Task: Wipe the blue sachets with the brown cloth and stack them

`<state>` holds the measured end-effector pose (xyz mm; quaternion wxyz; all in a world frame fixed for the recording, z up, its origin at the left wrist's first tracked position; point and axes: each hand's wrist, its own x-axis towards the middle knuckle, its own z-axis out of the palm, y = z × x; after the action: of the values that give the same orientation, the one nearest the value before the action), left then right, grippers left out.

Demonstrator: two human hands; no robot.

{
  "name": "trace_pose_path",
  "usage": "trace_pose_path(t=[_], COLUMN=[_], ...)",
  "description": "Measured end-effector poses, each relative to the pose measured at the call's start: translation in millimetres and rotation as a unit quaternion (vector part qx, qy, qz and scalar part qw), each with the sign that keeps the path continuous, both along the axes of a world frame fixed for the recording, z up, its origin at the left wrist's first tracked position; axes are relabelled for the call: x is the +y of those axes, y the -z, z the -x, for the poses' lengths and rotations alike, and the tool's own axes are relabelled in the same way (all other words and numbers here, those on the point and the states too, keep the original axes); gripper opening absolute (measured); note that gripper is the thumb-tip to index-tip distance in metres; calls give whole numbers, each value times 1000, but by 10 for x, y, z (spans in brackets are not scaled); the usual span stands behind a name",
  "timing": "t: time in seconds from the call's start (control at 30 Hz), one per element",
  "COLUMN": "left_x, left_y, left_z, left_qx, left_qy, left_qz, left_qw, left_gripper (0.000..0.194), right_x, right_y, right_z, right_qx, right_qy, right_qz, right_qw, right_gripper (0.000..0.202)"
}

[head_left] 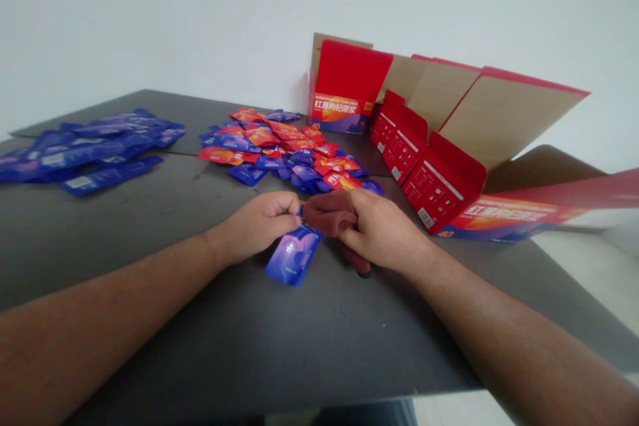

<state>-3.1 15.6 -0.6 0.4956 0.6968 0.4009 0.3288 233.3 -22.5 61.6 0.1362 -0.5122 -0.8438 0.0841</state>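
In the near middle of the worktop (249, 346), the left hand (272, 218) pinches the far end of a blue sachet (292, 256), a grip best made firm so the brown cloth (327, 212) clutched in the right hand (384, 229) wipes without creasing it.

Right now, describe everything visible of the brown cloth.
The brown cloth is plain reddish-brown and looks soft, like fabric. It is bunched and folded in the right hand, with one rounded fold toward the left hand and a narrower end showing below. It sits near the upper end of a blue sachet; whether they touch is unclear.
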Motion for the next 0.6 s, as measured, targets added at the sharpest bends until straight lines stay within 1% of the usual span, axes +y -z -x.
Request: trace_pose_path(t=[0.07, 0.13, 0.27, 0.43, 0.6], left_x=[-5, -9, -6, -3, -8], left_y=[-4, -7, -1, -4, -12], left_z=[-2, -2, 2, 0, -2], left_qx=[4, 4, -1, 11, 10], left_qy=[3, 5, 2, 6, -4], left_qz=[3, 8, 9, 5, -2], left_qw=[1000, 1000, 1000, 1000, 1000], left_gripper=[19, 18, 16, 19, 17], right_x=[-7, -10, -2, -9, -5], right_y=[2, 4, 9, 22, 13], right_z=[6, 8, 1, 1, -1], right_qx=[-8, -11, -6, -7, 2], right_qy=[-10, -7, 13, -7, 2], right_qz=[3, 2, -7, -5, -10], right_qw=[1000, 1000, 1000, 1000, 1000], right_gripper=[34, 32, 35, 33, 37])
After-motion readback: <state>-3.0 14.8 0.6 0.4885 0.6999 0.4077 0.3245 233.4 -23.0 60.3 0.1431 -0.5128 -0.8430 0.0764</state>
